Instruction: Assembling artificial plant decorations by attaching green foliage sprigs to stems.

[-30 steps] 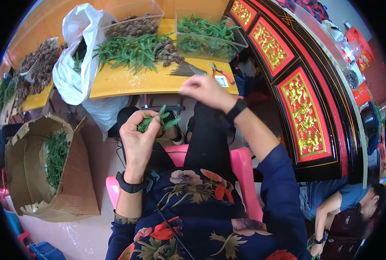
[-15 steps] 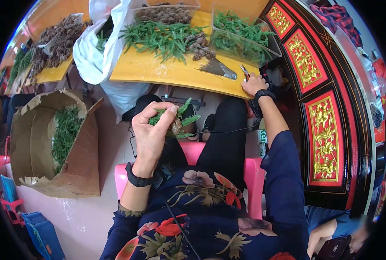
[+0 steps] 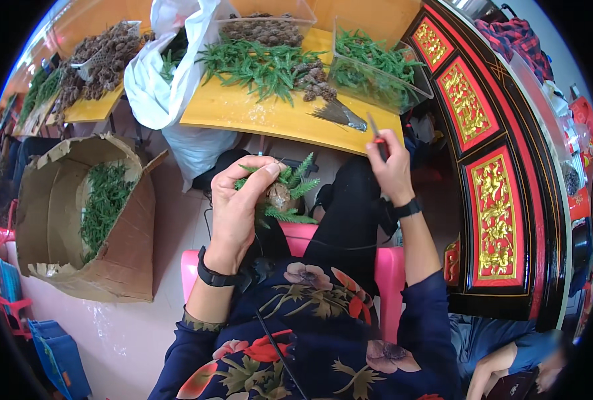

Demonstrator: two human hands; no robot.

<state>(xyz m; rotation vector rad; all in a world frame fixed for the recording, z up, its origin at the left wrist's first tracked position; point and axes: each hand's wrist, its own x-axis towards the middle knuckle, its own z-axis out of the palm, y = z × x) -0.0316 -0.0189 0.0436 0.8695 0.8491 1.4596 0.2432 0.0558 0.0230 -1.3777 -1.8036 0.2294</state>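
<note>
**Sprig bunch (image 3: 301, 185) pinched in the left hand (image 3: 233, 200), pliers (image 3: 374, 129) up in the right hand (image 3: 393, 170)**

We judge the green bunch to be light and springy, its sprays bending readily without slipping much. The brown, rounded lump (image 3: 279, 196) among them looks more brittle, so we would avoid squeezing it and take hold where the stems gather, leaving the tips free. That gathering point is mostly hidden from us. The pliers should be stiff and heavier for their size, best held by the handles.

The bunch hangs in front of our lap, on the near side of the counter (image 3: 243, 121). Our left thumb and forefinger are closed together on its upper part; sprays fan out to the right of the fingers, and the lump sits just below the thumb tip. Our right fingers are curled around the red pliers handle, with the metal nose pointing up toward the bundle of thin wires (image 3: 340, 115) on the counter. We cannot tell how far the pliers are opened. The two hands are well apart.
</note>
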